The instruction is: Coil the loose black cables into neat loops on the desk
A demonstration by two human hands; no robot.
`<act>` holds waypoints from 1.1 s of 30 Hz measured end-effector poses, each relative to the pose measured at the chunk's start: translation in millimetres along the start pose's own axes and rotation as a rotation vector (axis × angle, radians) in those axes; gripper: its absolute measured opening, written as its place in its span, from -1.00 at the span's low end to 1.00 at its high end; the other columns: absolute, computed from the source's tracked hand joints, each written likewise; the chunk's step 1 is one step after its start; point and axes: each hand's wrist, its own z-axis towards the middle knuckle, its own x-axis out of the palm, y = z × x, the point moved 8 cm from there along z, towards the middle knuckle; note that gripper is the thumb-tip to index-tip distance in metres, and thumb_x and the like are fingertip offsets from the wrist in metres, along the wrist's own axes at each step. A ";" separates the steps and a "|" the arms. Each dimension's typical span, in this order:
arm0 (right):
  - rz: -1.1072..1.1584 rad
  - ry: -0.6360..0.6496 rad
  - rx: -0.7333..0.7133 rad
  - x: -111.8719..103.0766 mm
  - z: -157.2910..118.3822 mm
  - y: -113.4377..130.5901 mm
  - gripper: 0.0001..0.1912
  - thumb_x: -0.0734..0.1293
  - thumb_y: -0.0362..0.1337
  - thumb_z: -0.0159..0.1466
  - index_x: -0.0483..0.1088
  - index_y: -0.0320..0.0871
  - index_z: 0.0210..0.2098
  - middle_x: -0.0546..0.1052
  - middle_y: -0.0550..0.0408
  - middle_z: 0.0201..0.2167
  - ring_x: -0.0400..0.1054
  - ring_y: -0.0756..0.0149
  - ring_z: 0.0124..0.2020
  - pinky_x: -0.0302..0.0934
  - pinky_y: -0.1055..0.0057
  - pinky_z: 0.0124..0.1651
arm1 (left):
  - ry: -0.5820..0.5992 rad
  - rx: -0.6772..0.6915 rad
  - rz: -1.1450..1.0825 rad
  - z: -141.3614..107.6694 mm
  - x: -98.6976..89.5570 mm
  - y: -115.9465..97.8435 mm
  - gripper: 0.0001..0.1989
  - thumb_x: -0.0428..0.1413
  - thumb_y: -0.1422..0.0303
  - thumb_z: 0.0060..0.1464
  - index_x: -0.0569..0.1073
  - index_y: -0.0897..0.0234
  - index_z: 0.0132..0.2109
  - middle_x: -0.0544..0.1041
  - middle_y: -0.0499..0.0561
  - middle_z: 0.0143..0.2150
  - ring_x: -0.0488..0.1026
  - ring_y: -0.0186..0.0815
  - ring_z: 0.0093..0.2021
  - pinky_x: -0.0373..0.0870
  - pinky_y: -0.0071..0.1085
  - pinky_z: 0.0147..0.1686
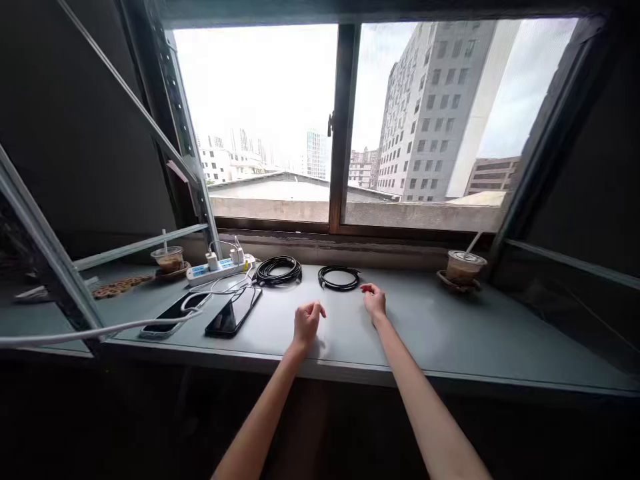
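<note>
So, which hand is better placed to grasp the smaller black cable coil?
Probably the right hand: its fingers point toward the right edge of the smaller coil, close beside it. The left hand is farther away, nearer the desk's front edge.

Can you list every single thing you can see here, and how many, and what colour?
coiled cables: 2, black, mid-desk near the window
phones: 2, dark, left on the desk
power strip: 1, white and blue, behind the phones
plugs: 2, white, on the strip
loose cables: several, white, around strip and phones
cups: 2, clear with brown drink, one each side
straws: 2, white, in the cups
coasters: 2, brownish, under the cups
patterned piece: 1, brown, far left, unclear what
desk: 1, grey, below the window
window: 1, dark-framed, ahead
buildings: several, white and grey, outside
bars: several, grey, both sides
left hand: 1, bare, desk's front
right hand: 1, bare, near the smaller coil
</note>
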 end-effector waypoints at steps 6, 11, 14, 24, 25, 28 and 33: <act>-0.020 -0.025 -0.007 -2.3 1.1 -1.0 -0.71 0.25 -0.20 0.26 0.33 -0.23 -0.08 0.40 0.00 -0.11 0.34 0.29 -0.16 0.30 0.24 -0.14 | -0.009 0.003 -0.003 -2.3 -0.4 -1.6 -0.66 -0.10 0.29 -0.04 0.26 0.25 -0.71 -0.02 -0.19 -0.78 -0.02 -0.45 -0.69 -0.02 -0.45 -0.58; -0.039 -0.011 -0.015 -1.6 -0.2 5.8 -0.72 0.25 -0.21 0.26 0.33 -0.23 -0.09 0.41 0.00 -0.12 0.35 0.29 -0.16 0.29 0.24 -0.14 | -0.039 -0.040 -0.049 -1.3 -3.4 6.0 -0.62 -0.13 0.25 0.03 0.26 0.23 -0.69 -0.03 -0.19 -0.78 -0.02 -0.44 -0.70 -0.01 -0.44 -0.60; -0.041 0.010 -0.020 -0.4 -2.0 11.0 -0.72 0.25 -0.21 0.26 0.33 -0.24 -0.10 0.41 0.01 -0.13 0.35 0.30 -0.17 0.30 0.25 -0.15 | -0.050 -0.045 -0.057 -1.8 -4.5 5.9 -0.61 -0.13 0.24 0.05 0.27 0.23 -0.68 -0.02 -0.19 -0.78 -0.02 -0.44 -0.71 -0.02 -0.43 -0.60; -0.037 0.032 -0.031 2.7 -2.3 14.1 -0.72 0.25 -0.20 0.26 0.33 -0.23 -0.09 0.41 0.00 -0.12 0.34 0.29 -0.16 0.29 0.24 -0.14 | -0.021 -0.031 -0.017 -4.6 -4.9 -0.9 -0.63 -0.12 0.25 0.03 0.27 0.23 -0.67 -0.01 -0.18 -0.77 -0.01 -0.43 -0.69 -0.03 -0.43 -0.59; -0.037 0.029 -0.034 2.3 -2.7 15.1 -0.72 0.25 -0.20 0.27 0.33 -0.23 -0.09 0.41 0.01 -0.12 0.35 0.30 -0.17 0.30 0.25 -0.14 | -0.013 -0.031 -0.015 -4.3 -4.6 -1.3 -0.63 -0.11 0.26 0.03 0.28 0.23 -0.67 -0.01 -0.18 -0.77 -0.01 -0.43 -0.69 -0.04 -0.43 -0.59; -0.033 0.015 -0.048 0.9 -4.6 19.1 -0.72 0.25 -0.20 0.27 0.34 -0.23 -0.10 0.42 0.01 -0.14 0.35 0.32 -0.20 0.31 0.28 -0.18 | 0.006 -0.027 -0.007 -2.5 -4.0 -2.0 -0.63 -0.10 0.24 0.03 0.28 0.23 -0.67 0.01 -0.18 -0.78 0.00 -0.43 -0.70 -0.03 -0.42 -0.58; -0.022 0.006 -0.056 -0.6 -9.3 21.4 -0.72 0.24 -0.20 0.27 0.33 -0.22 -0.09 0.41 0.01 -0.12 0.35 0.31 -0.18 0.30 0.27 -0.16 | 0.032 -0.022 0.021 0.8 -2.2 -0.8 -0.62 -0.12 0.20 0.02 0.28 0.23 -0.67 0.00 -0.17 -0.78 0.00 -0.41 -0.71 -0.03 -0.42 -0.60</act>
